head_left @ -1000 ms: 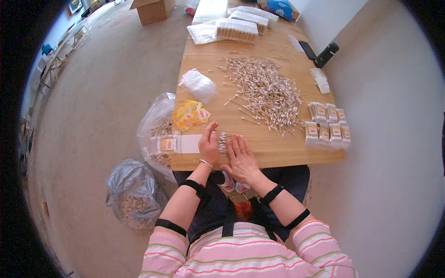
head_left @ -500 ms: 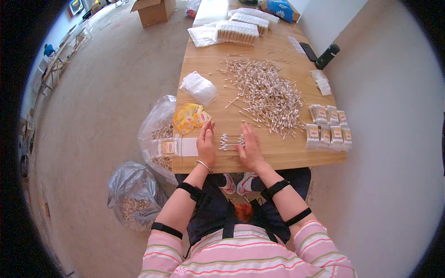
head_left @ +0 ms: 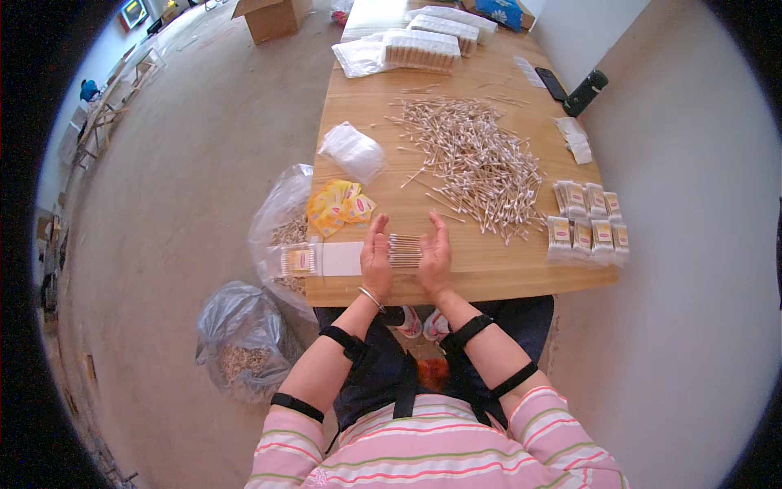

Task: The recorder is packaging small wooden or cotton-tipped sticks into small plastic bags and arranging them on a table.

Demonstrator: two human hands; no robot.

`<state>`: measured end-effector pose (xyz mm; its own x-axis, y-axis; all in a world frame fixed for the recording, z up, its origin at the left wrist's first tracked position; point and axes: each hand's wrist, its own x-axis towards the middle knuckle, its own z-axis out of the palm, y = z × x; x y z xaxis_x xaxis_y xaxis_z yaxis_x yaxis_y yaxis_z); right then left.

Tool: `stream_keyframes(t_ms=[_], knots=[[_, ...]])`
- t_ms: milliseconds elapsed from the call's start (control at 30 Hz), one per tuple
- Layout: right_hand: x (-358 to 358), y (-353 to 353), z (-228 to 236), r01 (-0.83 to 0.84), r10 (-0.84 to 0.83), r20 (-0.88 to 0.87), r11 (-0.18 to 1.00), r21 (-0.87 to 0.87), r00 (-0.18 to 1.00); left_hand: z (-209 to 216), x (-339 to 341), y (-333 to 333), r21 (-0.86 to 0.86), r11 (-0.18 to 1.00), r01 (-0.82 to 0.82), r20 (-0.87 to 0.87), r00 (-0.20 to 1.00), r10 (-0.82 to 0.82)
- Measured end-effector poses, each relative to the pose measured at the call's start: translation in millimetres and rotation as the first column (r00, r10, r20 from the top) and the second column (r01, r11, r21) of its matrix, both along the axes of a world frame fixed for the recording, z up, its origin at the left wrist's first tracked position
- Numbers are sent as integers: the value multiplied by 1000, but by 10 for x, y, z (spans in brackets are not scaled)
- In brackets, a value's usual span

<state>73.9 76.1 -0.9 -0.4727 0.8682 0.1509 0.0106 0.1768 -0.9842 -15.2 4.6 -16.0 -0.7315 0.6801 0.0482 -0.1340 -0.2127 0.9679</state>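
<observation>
Row of swabs [head_left: 405, 251] flat on the table [head_left: 489, 275] near its front edge, sticks lying side to side, between the two hands. Left hand [head_left: 377, 259] at the row's left end, right hand [head_left: 436, 254] at its right end. Both on edge, palms facing in, fingers straight and unclenched, neither wrapped round anything; palms up against the swab tips or right beside them, exact contact can't tell. Bracelet [head_left: 372, 298] on left wrist.

White strip [head_left: 340, 258] runs left from the left hand to a filled pack [head_left: 298, 260], which sticks out past the table's left edge. Yellow cards [head_left: 327, 213] fanned just behind the strip, clear sleeves [head_left: 353, 151] stacked farther back. Big loose swab pile [head_left: 476, 163] mid-table, behind and right of the hands. Finished-looking packs [head_left: 588, 235] in two rows at right edge. White slips [head_left: 574, 140], phone [head_left: 551, 84] and dark bottle [head_left: 585, 93] along the wall side. Bundled swabs [head_left: 421, 53] at far end.

Floor, left: clear bag [head_left: 273, 204] against the table, grey bag [head_left: 232, 314] nearer, both with small tan bits inside. Carton [head_left: 273, 20] farther off.
</observation>
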Motion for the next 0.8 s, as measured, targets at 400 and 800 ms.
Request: stream_keyframes(t_ms=[400,800], knots=[[-69,10,63,-44,43,27,999,31,999,-92,-73,-14,52,997,54,57,997,-57],[-11,57,78,-182,161,201,979,92,966,-108,-80,23,148,989,-11,204,979,-20]])
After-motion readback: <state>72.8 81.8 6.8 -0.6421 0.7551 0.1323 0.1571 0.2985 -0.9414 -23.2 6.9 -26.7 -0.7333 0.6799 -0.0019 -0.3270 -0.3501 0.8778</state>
